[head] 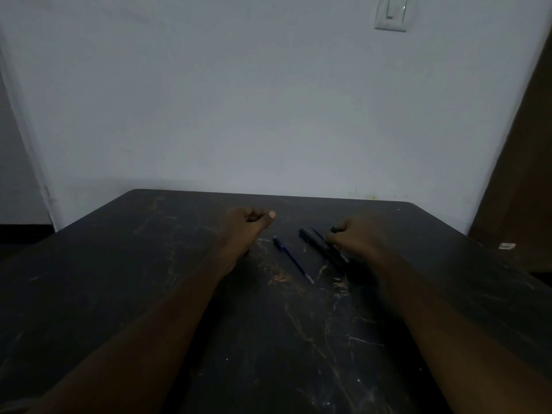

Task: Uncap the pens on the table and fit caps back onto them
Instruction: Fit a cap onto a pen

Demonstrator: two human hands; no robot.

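A thin blue pen (292, 259) lies diagonally on the dark table (149, 279), between my two hands. Just right of it lie black pens (316, 242), side by side, partly under my right hand (352, 239). That hand rests on them with fingers curled; a dark tip shows at its knuckles, and whether it grips a pen is unclear. My left hand (249, 224) rests on the table to the left of the blue pen, fingers curled into a loose fist, thumb out, with nothing visible in it.
The scratched table stands against a pale wall (268, 115). A light switch (391, 13) is high on the wall. A brown door or panel (525, 174) stands at the right. A small white object (507, 246) sits near the table's right edge.
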